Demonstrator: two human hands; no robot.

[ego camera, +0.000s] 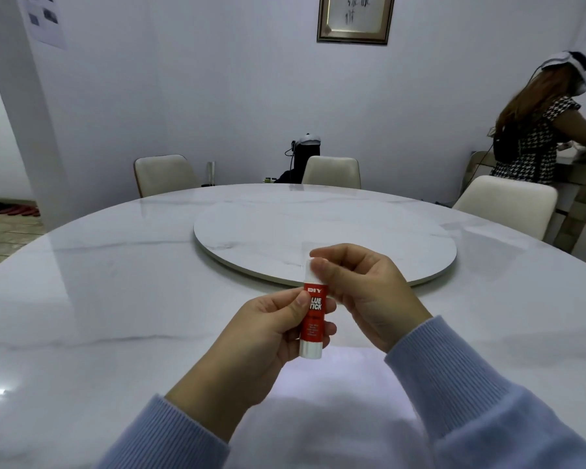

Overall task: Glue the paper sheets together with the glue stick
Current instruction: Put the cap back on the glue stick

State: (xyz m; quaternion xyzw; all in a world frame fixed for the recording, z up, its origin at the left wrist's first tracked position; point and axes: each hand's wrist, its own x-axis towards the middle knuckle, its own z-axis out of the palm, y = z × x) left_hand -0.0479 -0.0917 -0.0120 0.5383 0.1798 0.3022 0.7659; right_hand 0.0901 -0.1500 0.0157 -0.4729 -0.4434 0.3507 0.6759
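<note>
A red and white glue stick [313, 319] stands upright in the air above the near part of the white marble table [115, 299]. My left hand [268, 333] grips its red body, thumb across the label. My right hand [362, 289] pinches the white cap at the top with thumb and fingers. White paper sheets [335, 384] lie on the table below my hands, near the front edge; their outline is faint against the table top.
A round turntable [352, 231] sits in the table's middle, just beyond my hands. Three cream chairs [332, 172] stand around the far side. A person [535, 137] works at a counter at the back right.
</note>
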